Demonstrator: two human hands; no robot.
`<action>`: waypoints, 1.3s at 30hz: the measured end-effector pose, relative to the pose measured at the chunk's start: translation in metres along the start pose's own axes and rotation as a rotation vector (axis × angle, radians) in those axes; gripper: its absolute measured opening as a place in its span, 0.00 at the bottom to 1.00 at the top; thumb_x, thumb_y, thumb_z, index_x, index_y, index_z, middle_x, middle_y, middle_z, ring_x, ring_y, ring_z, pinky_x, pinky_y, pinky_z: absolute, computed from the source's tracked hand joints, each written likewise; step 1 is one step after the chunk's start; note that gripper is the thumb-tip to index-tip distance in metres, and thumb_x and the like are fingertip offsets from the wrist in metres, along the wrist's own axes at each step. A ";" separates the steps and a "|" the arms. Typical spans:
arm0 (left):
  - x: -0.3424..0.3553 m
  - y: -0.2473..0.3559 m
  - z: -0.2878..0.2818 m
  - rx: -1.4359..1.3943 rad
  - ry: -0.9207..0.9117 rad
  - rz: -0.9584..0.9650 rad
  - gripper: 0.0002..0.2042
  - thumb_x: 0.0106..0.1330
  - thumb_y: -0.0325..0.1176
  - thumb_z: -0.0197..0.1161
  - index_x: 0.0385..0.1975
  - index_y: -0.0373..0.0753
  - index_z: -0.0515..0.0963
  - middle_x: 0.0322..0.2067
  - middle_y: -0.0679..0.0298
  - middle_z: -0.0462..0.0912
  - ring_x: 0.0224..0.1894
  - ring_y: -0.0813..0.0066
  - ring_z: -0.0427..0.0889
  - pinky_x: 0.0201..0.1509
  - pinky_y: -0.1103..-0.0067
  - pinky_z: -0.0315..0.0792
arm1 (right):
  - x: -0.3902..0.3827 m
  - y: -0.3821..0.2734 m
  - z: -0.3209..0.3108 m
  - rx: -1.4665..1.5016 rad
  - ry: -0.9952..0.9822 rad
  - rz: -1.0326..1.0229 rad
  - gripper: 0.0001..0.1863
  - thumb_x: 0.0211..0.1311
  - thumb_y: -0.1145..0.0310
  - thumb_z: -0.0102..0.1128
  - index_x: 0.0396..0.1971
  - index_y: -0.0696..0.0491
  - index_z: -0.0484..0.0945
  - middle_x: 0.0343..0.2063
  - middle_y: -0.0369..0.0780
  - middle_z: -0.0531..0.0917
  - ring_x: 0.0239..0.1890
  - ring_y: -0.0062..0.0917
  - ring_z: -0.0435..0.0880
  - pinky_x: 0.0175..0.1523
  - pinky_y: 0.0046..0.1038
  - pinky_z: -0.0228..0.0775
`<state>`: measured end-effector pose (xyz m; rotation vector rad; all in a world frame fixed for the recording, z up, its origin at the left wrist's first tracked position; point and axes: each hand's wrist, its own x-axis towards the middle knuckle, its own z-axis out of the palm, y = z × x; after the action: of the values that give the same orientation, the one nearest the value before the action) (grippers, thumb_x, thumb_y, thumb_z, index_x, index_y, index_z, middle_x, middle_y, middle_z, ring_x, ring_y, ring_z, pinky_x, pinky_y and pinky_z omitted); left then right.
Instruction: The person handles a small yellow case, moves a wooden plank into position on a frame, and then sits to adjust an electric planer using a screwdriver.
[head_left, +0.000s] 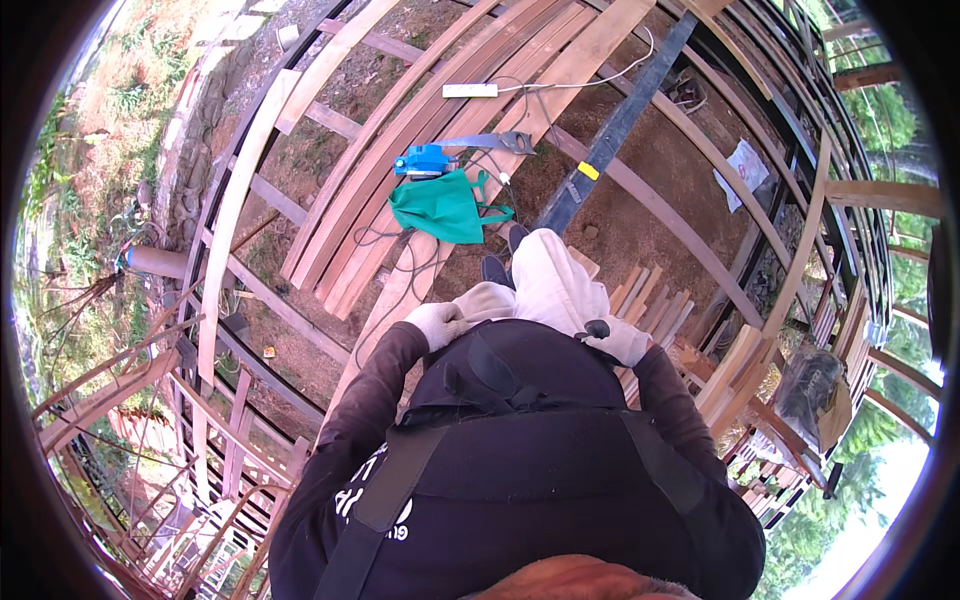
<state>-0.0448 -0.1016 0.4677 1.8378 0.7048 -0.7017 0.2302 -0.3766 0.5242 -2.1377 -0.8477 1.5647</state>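
Observation:
My left hand, in a pale glove, rests curled at the edge of my dark jacket, by my left thigh; anything inside it is hidden. On the other side my right hand, also gloved, is closed beside a small black knob-ended thing whose kind I cannot make out. Light trousers cover my legs between the hands. Ahead of me, a green cloth bag with straps lies on planks, against a blue power planer. A handsaw lies just beyond.
Long wooden planks run away from me over a frame of beams. A white power strip lies on them with cables. A dark metal beam carries a yellow mark. Short wood pieces are stacked at my right, beside a railing.

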 end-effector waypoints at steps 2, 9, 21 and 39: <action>-0.006 0.005 -0.010 -0.098 0.028 0.014 0.16 0.67 0.46 0.62 0.37 0.37 0.84 0.35 0.48 0.86 0.41 0.50 0.86 0.45 0.66 0.78 | 0.032 -0.007 -0.022 -0.127 -0.120 0.014 0.17 0.63 0.58 0.65 0.43 0.56 0.84 0.38 0.47 0.86 0.42 0.33 0.85 0.51 0.31 0.74; 0.035 -0.023 -0.021 -0.178 0.299 -0.101 0.17 0.67 0.46 0.61 0.38 0.36 0.84 0.34 0.46 0.85 0.40 0.49 0.86 0.44 0.65 0.77 | 0.211 -0.029 -0.058 -0.392 -0.414 -0.227 0.17 0.65 0.54 0.61 0.39 0.55 0.83 0.37 0.49 0.85 0.41 0.37 0.84 0.48 0.38 0.73; 0.253 -0.056 -0.111 -0.279 -0.558 -0.103 0.13 0.68 0.39 0.63 0.42 0.36 0.84 0.32 0.63 0.86 0.32 0.74 0.83 0.39 0.77 0.77 | 0.442 0.151 -0.102 0.875 0.040 0.478 0.13 0.69 0.61 0.61 0.36 0.57 0.83 0.23 0.40 0.84 0.22 0.27 0.83 0.28 0.27 0.78; 0.706 -0.397 -0.198 -0.024 0.832 -0.474 0.30 0.62 0.61 0.61 0.51 0.39 0.83 0.44 0.48 0.86 0.49 0.51 0.85 0.59 0.68 0.75 | 1.037 0.105 -0.005 -0.493 0.029 -0.384 0.20 0.65 0.52 0.61 0.46 0.54 0.82 0.43 0.50 0.86 0.49 0.45 0.83 0.56 0.42 0.74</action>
<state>0.1594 0.3198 -0.2225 1.9358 1.7149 -0.1730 0.4771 0.2198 -0.2941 -2.1161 -1.6585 1.2136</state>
